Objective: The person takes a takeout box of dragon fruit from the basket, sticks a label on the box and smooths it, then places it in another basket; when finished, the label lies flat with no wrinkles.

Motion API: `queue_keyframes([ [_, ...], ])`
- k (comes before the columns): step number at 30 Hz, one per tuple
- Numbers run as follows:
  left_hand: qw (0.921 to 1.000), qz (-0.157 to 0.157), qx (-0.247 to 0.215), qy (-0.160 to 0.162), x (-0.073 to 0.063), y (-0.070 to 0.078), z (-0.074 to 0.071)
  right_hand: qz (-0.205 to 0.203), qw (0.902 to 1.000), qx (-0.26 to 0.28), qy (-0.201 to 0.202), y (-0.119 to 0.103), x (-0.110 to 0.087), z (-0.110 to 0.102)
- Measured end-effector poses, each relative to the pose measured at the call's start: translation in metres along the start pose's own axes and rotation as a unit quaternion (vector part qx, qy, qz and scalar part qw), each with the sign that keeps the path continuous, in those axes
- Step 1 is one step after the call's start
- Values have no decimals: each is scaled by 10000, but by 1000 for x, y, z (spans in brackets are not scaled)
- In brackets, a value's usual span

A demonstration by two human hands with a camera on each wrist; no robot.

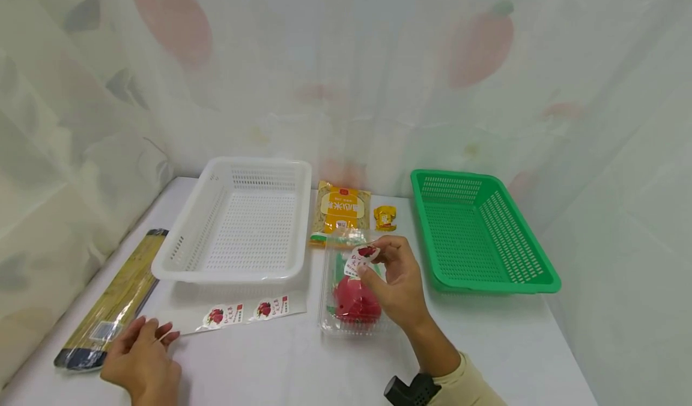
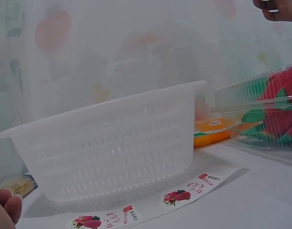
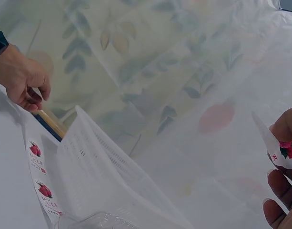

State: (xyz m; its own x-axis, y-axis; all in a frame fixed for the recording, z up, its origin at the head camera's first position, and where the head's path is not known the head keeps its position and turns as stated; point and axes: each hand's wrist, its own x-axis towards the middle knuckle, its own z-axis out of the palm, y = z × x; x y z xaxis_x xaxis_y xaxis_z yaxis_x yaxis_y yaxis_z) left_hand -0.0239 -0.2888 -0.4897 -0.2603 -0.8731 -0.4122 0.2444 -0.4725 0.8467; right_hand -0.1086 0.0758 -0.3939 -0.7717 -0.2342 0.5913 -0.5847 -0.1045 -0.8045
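Observation:
My right hand [image 1: 397, 280] pinches a loose white sticker [image 1: 354, 265] with a red dragon fruit picture between thumb and fingers. Below it on the table stands a clear plastic box [image 1: 324, 310], its lid down over a red and green dragon fruit [image 1: 354, 301]. At the table's left front, my left hand [image 1: 146, 358] holds the near left end of a sticker strip [image 1: 248, 315]. Two dragon fruit stickers show on that strip, which runs along the front of a white basket [image 1: 232, 274]. The left fingertips partly hide the strip's end.
A green basket [image 1: 486, 287] stands at the right. Behind the box lie an orange food packet [image 1: 342, 208] and a small yellow wrapped piece [image 1: 385, 217]. A long wrapped bundle of yellowish sticks [image 1: 116, 298] lies at the left edge. Patterned curtains [image 1: 335, 81] hang around the table.

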Motion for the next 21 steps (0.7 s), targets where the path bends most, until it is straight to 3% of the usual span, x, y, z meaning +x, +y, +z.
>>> queue_keyframes([
  [7,9968,637,-358,-327,-13,0,6,16,10000,4,-13,0,0,-2],
  [12,9902,1168,-162,-751,-26,-2,11,5,10000,-32,-2,0,1,-4],
  [16,9807,1553,-19,-1191,-39,-5,16,-18,10000,-6,-21,0,2,-6],
  [21,9629,2031,-39,-1778,-54,-10,21,-75,10000,29,-59,0,3,-7],
])
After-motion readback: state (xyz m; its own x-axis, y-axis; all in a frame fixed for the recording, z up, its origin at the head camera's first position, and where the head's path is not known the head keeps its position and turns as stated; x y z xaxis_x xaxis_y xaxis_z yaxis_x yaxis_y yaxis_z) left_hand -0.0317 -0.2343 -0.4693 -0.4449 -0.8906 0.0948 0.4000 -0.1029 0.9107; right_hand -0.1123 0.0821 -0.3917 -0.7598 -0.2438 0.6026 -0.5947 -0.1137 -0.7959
